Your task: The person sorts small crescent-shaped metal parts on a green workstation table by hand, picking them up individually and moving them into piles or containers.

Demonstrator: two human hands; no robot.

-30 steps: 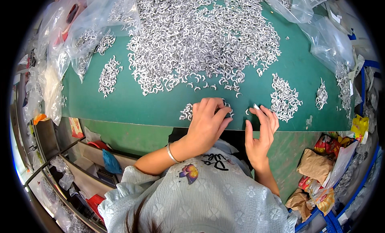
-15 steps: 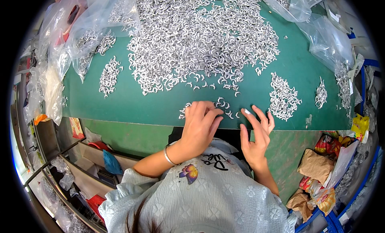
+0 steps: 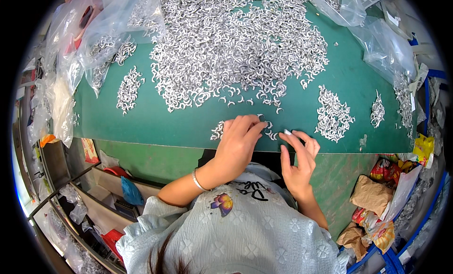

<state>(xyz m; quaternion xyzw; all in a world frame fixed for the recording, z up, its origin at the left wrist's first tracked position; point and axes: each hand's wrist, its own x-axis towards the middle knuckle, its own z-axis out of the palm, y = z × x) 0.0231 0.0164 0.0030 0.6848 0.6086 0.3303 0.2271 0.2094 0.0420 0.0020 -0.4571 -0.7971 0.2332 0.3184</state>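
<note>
Left hand (image 3: 237,145) over small cluster of curved silvery pieces (image 3: 217,131), right hand (image 3: 300,165) just beside

We saw the cluster near the front edge of the green worktop (image 3: 184,125). Left fingers were curled, tips partly hidden; we couldn't tell if they gripped a piece. Right thumb and forefinger stood moderately apart. Main heap (image 3: 236,52) lay beyond, a smaller pile (image 3: 333,114) to the right.

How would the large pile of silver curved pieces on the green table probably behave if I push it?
The large pile would probably spread rather than move as one block: loose pieces lie along its edge. Its overlapping crescent shapes may catch on one another a little. The shiny, metal-like look suggests stiff pieces, unlikely to bend.
</note>
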